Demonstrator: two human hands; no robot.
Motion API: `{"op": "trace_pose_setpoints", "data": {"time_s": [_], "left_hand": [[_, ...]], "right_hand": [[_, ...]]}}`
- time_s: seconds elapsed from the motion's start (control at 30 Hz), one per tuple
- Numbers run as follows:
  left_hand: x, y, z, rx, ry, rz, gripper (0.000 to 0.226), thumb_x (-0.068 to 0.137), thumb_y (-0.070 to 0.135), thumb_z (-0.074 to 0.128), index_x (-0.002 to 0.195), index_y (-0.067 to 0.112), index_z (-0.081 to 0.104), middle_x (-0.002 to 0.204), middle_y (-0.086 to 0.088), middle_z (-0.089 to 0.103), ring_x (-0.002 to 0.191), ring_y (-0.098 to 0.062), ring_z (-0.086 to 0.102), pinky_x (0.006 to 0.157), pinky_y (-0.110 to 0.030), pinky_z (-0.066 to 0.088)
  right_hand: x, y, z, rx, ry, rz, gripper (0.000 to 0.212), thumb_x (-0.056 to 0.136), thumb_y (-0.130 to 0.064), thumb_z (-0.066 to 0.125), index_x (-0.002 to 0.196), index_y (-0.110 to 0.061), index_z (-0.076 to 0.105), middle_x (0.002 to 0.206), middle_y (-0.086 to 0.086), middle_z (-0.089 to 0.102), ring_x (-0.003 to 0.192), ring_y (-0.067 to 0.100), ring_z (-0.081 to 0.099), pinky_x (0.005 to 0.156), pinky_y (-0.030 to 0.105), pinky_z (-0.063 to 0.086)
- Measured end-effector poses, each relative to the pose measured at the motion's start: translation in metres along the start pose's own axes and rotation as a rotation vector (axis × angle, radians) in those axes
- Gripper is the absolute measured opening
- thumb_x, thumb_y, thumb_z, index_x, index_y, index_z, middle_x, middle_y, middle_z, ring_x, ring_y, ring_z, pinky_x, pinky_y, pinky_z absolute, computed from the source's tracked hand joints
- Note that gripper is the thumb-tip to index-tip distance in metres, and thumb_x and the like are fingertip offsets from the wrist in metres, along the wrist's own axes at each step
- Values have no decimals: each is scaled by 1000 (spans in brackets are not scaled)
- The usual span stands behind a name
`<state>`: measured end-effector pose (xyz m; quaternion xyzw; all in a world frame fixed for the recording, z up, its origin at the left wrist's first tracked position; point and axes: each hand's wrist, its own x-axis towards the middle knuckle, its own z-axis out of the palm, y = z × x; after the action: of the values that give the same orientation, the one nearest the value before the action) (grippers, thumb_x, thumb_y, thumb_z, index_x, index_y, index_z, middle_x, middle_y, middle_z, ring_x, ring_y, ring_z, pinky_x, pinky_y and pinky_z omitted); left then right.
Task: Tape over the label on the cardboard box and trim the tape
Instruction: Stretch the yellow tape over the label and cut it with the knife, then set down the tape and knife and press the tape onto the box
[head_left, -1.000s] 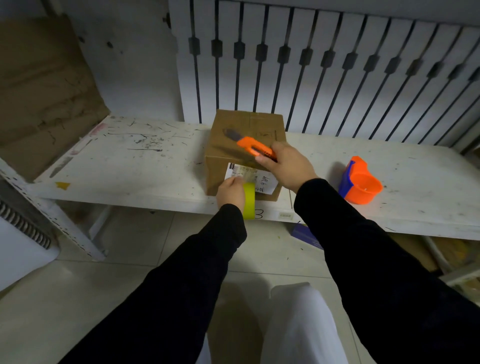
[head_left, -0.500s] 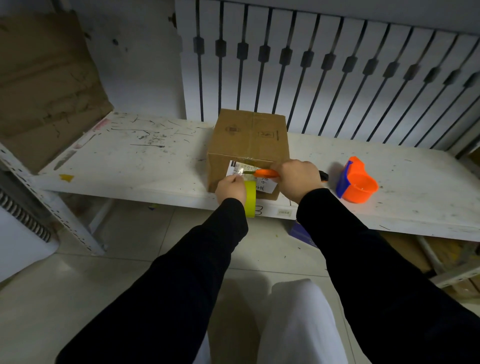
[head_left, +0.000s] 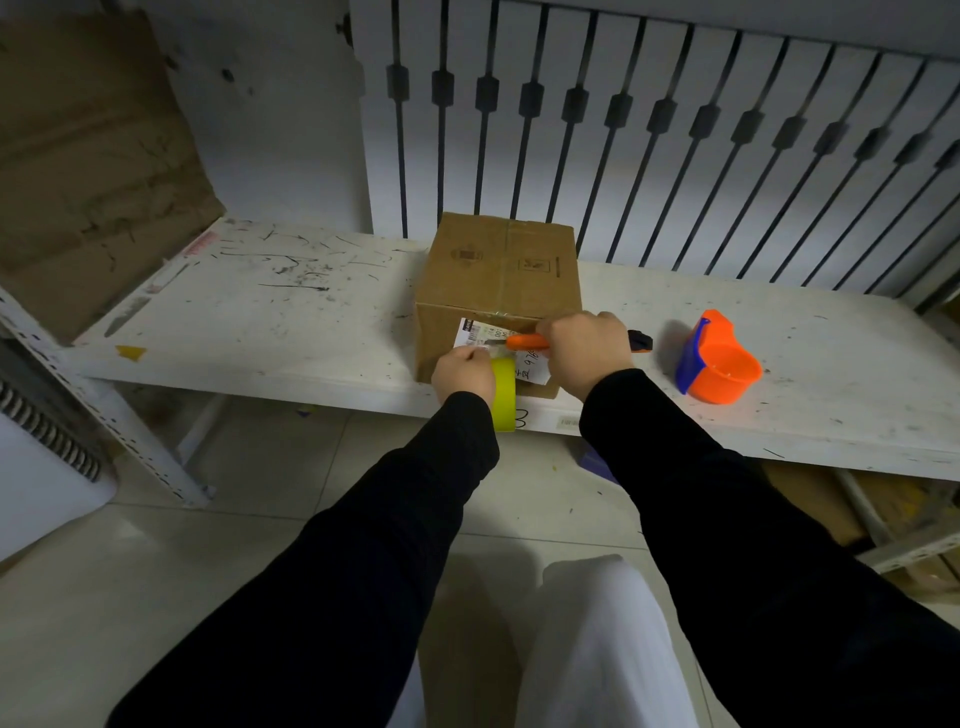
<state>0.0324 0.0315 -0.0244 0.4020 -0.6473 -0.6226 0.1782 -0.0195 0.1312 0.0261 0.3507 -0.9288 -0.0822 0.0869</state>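
Note:
A brown cardboard box (head_left: 501, 270) stands at the front edge of the white shelf (head_left: 270, 322). A white printed label (head_left: 475, 332) is stuck on its near face. My left hand (head_left: 462, 376) grips a yellow tape roll (head_left: 504, 392) held against the box front below the label. My right hand (head_left: 584, 353) grips an orange utility knife (head_left: 524, 341), lying level across the label with its blade pointing left toward my left hand. The knife's black rear end sticks out right of my fist. The blade tip is too small to make out.
An orange and blue tape dispenser (head_left: 719, 358) sits on the shelf right of the box. A slatted white panel (head_left: 649, 135) rises behind. A large cardboard sheet (head_left: 88, 156) leans at the left. Tiled floor (head_left: 260, 493) and more cardboard lie under the shelf.
My right hand brought the knife down from above the box top to the front face, level across the label. My left hand and the tape roll stayed put.

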Motion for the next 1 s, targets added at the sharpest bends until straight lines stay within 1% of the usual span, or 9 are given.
{"op": "trace_pose_setpoints", "data": {"time_s": [0.13,0.27,0.33,0.47,0.6,0.7,0.8,0.9,1.0], "left_hand": [[2,-5,-1,6,18,-37,30,96,13,44,114,3,65,127,-15,62,111,-32,60,81,-28,46],[-5,-14,-1,57,8,-20,30,96,15,44,114,4,65,130,-14,61,112,-32,59,84,-29,47],[-11,-15,0,77,2,1,30,96,15,43,115,5,65,133,-12,60,113,-31,59,82,-28,46],[-19,-11,0,86,-29,34,31,96,16,42,114,4,65,133,-13,59,115,-32,58,89,-31,47],[-27,-4,4,53,-94,45,30,95,17,45,114,6,65,134,-11,58,118,-30,55,90,-28,44],[-38,2,12,16,-200,54,29,93,20,51,114,5,64,130,-9,60,119,-27,53,95,-29,40],[-52,8,29,32,-346,111,27,87,20,60,108,4,66,124,-10,62,118,-26,54,91,-28,39],[-63,12,51,153,-480,203,37,82,16,67,117,5,62,130,-10,58,123,-23,52,98,-29,41],[-66,11,75,354,-577,320,50,78,14,71,126,8,56,133,-11,56,124,-24,51,104,-35,43]], "right_hand": [[-9,16,5,-5,7,62,15,88,-13,46,94,-17,60,97,9,66,90,29,62,82,37,43],[-16,24,8,108,3,99,16,89,-20,49,99,-17,59,98,8,64,88,29,61,76,36,43],[-18,24,7,339,17,143,20,91,-27,49,106,-18,59,101,8,64,90,29,60,74,36,44],[-25,19,7,999,70,279,28,94,-36,45,117,-21,52,92,1,58,87,22,55,78,37,47],[-28,19,13,1299,4,503,29,96,-42,36,118,-23,38,82,0,50,72,20,51,58,29,45],[-30,27,23,1552,-38,742,20,96,-23,41,110,-17,29,81,11,49,60,20,49,53,32,44],[-34,41,35,1604,11,851,18,92,-5,43,107,-9,33,81,15,49,59,23,51,54,35,47],[-42,59,46,1507,39,907,19,86,-1,50,100,-8,39,71,12,48,56,22,50,53,33,45],[-47,79,61,1378,47,911,13,79,2,50,88,-7,47,75,17,51,55,25,49,53,32,45]]}}
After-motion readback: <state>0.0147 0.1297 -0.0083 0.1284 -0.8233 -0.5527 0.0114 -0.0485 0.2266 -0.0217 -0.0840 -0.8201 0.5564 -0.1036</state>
